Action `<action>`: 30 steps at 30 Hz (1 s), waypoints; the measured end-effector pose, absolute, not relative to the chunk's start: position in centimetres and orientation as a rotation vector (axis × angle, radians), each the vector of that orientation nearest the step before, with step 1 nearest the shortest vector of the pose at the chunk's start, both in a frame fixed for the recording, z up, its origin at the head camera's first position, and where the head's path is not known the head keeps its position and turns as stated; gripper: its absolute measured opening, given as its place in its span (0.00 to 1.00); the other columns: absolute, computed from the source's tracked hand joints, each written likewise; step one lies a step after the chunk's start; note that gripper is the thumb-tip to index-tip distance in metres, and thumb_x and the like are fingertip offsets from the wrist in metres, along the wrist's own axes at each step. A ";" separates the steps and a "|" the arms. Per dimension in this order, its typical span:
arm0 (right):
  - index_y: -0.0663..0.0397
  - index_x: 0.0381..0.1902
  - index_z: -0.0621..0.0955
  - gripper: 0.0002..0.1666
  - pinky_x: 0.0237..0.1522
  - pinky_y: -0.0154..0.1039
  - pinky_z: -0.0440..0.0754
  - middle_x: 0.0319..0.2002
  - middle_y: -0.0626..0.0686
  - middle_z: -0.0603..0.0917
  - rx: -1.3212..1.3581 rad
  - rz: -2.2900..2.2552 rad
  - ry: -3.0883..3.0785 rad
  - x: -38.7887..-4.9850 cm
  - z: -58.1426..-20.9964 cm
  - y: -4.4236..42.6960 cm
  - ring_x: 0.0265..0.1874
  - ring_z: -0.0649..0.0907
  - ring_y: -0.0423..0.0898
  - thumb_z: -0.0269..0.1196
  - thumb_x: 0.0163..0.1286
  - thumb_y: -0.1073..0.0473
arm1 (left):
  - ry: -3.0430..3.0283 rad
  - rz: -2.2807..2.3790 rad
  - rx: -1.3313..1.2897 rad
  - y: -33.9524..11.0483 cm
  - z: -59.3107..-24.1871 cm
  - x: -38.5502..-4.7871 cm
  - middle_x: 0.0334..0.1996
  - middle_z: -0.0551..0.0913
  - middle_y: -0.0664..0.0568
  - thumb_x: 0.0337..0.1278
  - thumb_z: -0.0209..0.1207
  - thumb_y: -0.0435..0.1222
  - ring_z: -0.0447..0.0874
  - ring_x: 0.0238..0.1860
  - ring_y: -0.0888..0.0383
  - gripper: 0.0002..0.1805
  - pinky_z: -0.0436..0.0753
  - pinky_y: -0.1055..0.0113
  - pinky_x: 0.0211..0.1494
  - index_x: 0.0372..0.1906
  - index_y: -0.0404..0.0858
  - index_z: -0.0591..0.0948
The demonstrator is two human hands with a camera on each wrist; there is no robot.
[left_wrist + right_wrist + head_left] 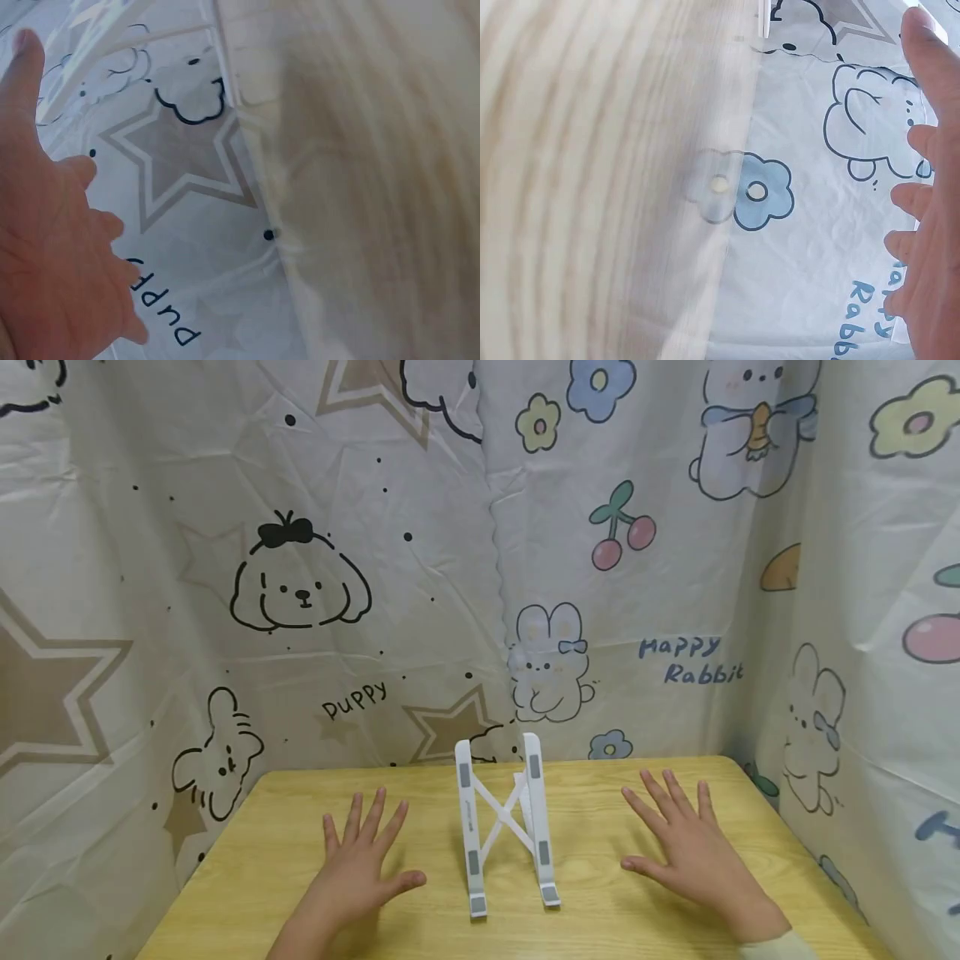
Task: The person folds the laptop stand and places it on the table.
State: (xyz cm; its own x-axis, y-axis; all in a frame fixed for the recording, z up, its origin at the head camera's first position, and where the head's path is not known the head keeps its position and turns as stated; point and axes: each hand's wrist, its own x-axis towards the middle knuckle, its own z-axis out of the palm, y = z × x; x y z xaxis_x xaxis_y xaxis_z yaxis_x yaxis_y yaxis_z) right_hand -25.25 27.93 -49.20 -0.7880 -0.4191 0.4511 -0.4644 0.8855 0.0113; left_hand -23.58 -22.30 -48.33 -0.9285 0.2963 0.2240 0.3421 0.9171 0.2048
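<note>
A white folding laptop stand (471, 839) with grey pads and crossed struts stands unfolded at the middle of the wooden table. To its left is my left hand (352, 868), fingers spread and straight, apart from the stand and holding nothing. My right hand (693, 856) is spread the same way on the other side, also apart from the stand. Part of the stand (94, 45) shows at the top of the left wrist view, beyond the thumb of the left hand (64, 247). In the right wrist view the right hand (937, 247) lies along the right edge.
The yellow wood-grain table (600, 927) has rounded far corners. Behind it and on both sides hangs a pale curtain (450, 610) printed with puppies, rabbits, stars and flowers, close to the table's edges.
</note>
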 end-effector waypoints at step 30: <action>0.49 0.77 0.67 0.44 0.65 0.64 0.76 0.67 0.58 0.78 0.503 1.274 -2.634 -26.9 -49.0 22.3 0.64 0.78 0.61 0.69 0.69 0.42 | -2.702 -1.405 -0.279 -17.0 -47.3 -24.3 0.75 0.66 0.39 0.61 0.66 0.58 0.64 0.74 0.35 0.49 0.68 0.33 0.71 0.79 0.40 0.61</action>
